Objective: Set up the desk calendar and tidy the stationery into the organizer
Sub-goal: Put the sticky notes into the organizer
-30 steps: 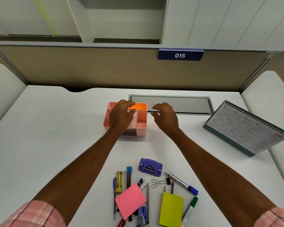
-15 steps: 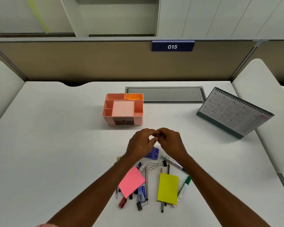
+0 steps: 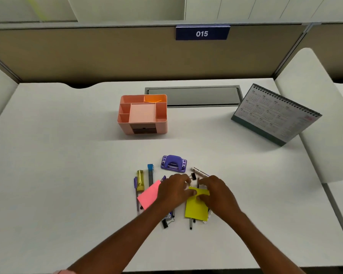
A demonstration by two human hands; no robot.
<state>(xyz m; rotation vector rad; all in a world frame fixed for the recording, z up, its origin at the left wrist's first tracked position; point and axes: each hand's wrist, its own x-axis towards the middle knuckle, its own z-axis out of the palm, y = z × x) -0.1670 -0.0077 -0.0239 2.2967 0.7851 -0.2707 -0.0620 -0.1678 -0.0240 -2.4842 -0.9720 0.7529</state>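
The pink organizer (image 3: 162,125) stands mid-desk with an orange note pad (image 3: 152,98) in its back compartment. At the right the desk calendar (image 3: 275,113) stands upright. Near me lies the stationery pile: a purple hole punch (image 3: 173,164), a pink sticky pad (image 3: 148,196), a yellow highlighter (image 3: 140,180), a blue-capped pen (image 3: 150,174), a marker (image 3: 199,172), a binder clip (image 3: 193,176) and pencils. My left hand (image 3: 172,193) and my right hand (image 3: 218,195) both pinch the far edge of the yellow sticky pad (image 3: 196,209), thumbs on top. The hands hide other small items.
A grey cable-tray cover (image 3: 192,95) is set into the white desk (image 3: 67,175) behind the organizer. A tan partition with a "015" sign (image 3: 202,33) closes the back. Neighbouring desk edges rise at the left and right.
Both hands left the organizer, met above the hole punch, then dropped onto the yellow sticky pad. The organizer and calendar stayed put.
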